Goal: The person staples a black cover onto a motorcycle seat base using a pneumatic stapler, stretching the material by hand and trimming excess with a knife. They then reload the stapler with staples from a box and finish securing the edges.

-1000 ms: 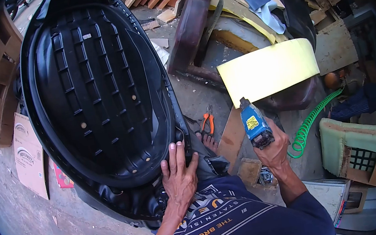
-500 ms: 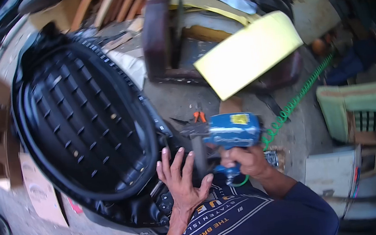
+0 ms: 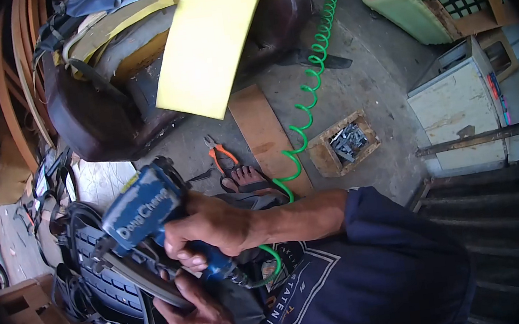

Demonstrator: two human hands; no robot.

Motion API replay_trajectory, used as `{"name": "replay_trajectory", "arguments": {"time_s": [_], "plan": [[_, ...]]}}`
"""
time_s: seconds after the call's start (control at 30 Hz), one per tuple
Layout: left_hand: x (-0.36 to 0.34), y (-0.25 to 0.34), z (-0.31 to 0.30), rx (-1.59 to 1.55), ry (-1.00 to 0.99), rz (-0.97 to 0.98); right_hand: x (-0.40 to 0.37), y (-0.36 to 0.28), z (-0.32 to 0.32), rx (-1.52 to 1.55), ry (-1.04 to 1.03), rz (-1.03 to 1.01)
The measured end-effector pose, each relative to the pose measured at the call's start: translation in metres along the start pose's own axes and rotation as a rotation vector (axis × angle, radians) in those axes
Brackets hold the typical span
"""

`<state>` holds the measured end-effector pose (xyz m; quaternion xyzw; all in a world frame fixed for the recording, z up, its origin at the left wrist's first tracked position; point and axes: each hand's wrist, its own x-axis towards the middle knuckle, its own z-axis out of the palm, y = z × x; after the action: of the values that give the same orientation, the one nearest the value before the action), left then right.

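My right hand point(image 3: 206, 229) is wrapped round the handle of a blue staple gun point(image 3: 143, 207) marked DongCheng. A green coiled air hose point(image 3: 312, 92) runs to the bottom of its handle. The gun is tilted, with its long grey magazine point(image 3: 148, 280) slanting down toward me. My left hand point(image 3: 197, 316) is closed round the near end of that magazine, thumb on one side and fingers on the other. Beneath both hands lies an upturned black ribbed seat base point(image 3: 102, 269), partly hidden by the gun and my hands.
Orange-handled pliers point(image 3: 224, 156) lie on the floor by a sandalled foot point(image 3: 248, 177). A wooden box point(image 3: 323, 155) holds grey staple strips. Yellow foam point(image 3: 214, 45) rests across a brown armchair point(image 3: 90, 133). A white cabinet point(image 3: 457, 101) and green padded frame point(image 3: 395, 6) stand right.
The staple gun has moved left and turned in my right hand. My left hand has left the seat base's edge and closed on the magazine. The view has swung right.
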<state>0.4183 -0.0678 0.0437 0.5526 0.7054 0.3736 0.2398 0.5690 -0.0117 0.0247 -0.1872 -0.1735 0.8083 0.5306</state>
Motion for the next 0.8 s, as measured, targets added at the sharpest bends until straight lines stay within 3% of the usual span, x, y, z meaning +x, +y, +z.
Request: {"name": "replay_trajectory", "arguments": {"time_s": [0.03,0.13,0.2,0.27,0.33,0.37,0.4,0.43,0.47,0.53,0.6,0.63,0.67,0.7,0.8], "plan": [[0.006,-0.012,-0.003,0.039,0.026,0.129,0.008,-0.004,0.001,0.038,-0.011,-0.017],[0.020,0.007,-0.018,0.306,0.028,0.159,0.020,-0.019,0.009,0.111,-0.034,-0.040],[0.012,0.014,-0.015,0.223,0.051,0.273,0.018,-0.035,0.010,0.092,-0.072,-0.061],[0.002,0.024,-0.014,0.102,-0.089,0.459,0.006,-0.058,0.008,0.149,-0.078,-0.084],[-0.023,0.043,-0.030,0.005,-0.322,0.312,-0.009,-0.079,-0.004,0.225,-0.067,-0.124],[-0.017,0.017,-0.002,-0.237,-0.266,0.430,-0.016,-0.093,-0.014,0.208,-0.087,-0.193],[-0.018,0.035,-0.002,-0.462,-0.508,0.032,-0.022,-0.107,-0.024,0.192,-0.106,-0.270],[-0.008,0.026,0.005,-0.657,-0.758,-0.078,-0.029,-0.117,-0.034,0.160,-0.081,-0.315],[0.003,0.013,0.021,-0.863,-1.005,-0.182,-0.037,-0.122,-0.046,0.016,0.027,-0.401],[0.001,0.007,0.052,-1.009,-1.033,-0.346,-0.060,-0.126,-0.070,-0.483,0.425,-0.383],[0.000,0.001,0.084,-1.051,-1.076,-0.350,-0.105,-0.138,-0.111,-1.233,0.677,-0.286],[0.000,-0.001,0.099,-0.851,-1.036,-0.270,-0.136,-0.148,-0.113,-1.409,0.775,-0.240],[0.000,-0.005,0.111,-0.651,-0.990,-0.194,-0.168,-0.155,-0.147,-1.499,0.959,-0.281],[0.003,-0.011,0.123,-0.534,-0.981,-0.197,-0.195,-0.163,-0.148,-1.491,1.298,-0.166],[0.013,-0.056,0.166,-0.375,-0.946,-0.100,-0.291,-0.171,-0.233,-1.461,1.673,0.197]]}}
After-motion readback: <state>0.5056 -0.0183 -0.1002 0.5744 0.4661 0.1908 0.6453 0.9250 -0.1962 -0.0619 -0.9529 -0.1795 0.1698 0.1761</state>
